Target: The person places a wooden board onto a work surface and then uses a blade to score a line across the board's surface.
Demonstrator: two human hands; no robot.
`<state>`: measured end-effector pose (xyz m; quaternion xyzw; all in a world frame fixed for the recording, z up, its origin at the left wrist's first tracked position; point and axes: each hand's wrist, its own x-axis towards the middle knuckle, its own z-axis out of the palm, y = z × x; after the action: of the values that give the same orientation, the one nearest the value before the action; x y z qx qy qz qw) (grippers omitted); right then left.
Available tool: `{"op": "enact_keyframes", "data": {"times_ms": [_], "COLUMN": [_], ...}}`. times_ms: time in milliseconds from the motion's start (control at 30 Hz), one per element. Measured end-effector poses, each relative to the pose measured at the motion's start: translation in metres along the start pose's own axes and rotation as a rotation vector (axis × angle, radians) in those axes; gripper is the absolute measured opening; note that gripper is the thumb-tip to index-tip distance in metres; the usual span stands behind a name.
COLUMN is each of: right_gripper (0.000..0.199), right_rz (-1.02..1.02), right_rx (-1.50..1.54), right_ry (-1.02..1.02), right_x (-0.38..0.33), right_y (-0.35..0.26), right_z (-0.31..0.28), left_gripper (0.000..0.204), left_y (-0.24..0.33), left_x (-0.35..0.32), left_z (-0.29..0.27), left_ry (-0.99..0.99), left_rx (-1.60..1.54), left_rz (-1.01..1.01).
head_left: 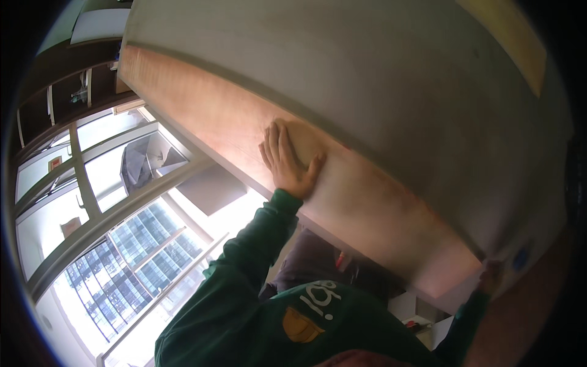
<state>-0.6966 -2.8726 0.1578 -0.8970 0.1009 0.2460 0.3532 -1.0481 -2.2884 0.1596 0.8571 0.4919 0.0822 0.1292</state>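
Note:
A wide grey cloth (367, 92) covers most of a long surface, and a strip of pale wooden tabletop (202, 110) shows along the near side. My left hand (288, 160) lies flat on that bare wood with its fingers stretched out, close to the cloth's edge. At the lower right, my right hand (491, 276) is closed at the cloth's near corner, where creases run together toward it. It is blurred and its fingertips are hard to make out. Both arms wear green sleeves.
Dark shelves (67, 98) stand at the far left. Below them is a bright window (140, 244) with an umbrella-like grey thing (143, 162) by it. A beige panel (510, 43) shows at the upper right, and a blue oval spot (520, 259) near my right hand.

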Motion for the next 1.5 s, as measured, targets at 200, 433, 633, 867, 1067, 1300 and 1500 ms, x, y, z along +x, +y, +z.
{"op": "enact_keyframes", "data": {"times_ms": [200, 433, 633, 867, 1067, 1300, 1500], "right_gripper": [0.024, 0.022, 0.027, 0.029, 0.028, 0.02, 0.019], "right_rz": [0.27, 0.134, -0.032, -0.371, -0.458, -0.467, -0.458], "right_rx": [0.017, 0.063, 0.05, 0.006, -0.17, -0.185, -0.186], "right_ry": [-0.321, -0.666, -0.929, -1.281, -1.548, -1.656, -1.677], "right_x": [-0.092, -0.181, -0.166, -0.142, -0.165, -0.167, -0.17], "right_y": [-0.133, -0.261, -0.37, -0.473, -0.514, -0.516, -0.517], "right_z": [0.112, 0.243, 0.374, 0.528, 0.596, 0.62, 0.621], "left_gripper": [0.084, 0.075, 0.069, 0.066, 0.068, 0.064, 0.067], "left_y": [-0.022, -0.14, -0.28, -0.295, -0.251, -0.269, -0.272], "left_x": [0.002, 0.018, 0.059, 0.061, 0.076, 0.069, 0.076], "left_z": [-0.022, -0.049, -0.048, -0.045, -0.063, -0.06, -0.056], "left_ry": [-0.061, 0.264, 0.405, 0.278, 0.355, 0.342, 0.438], "left_rx": [-0.331, -0.361, -0.378, -0.341, -0.62, -0.674, -0.607], "left_rz": [0.001, -0.177, -0.596, -0.618, -0.778, -0.75, -0.754]}}
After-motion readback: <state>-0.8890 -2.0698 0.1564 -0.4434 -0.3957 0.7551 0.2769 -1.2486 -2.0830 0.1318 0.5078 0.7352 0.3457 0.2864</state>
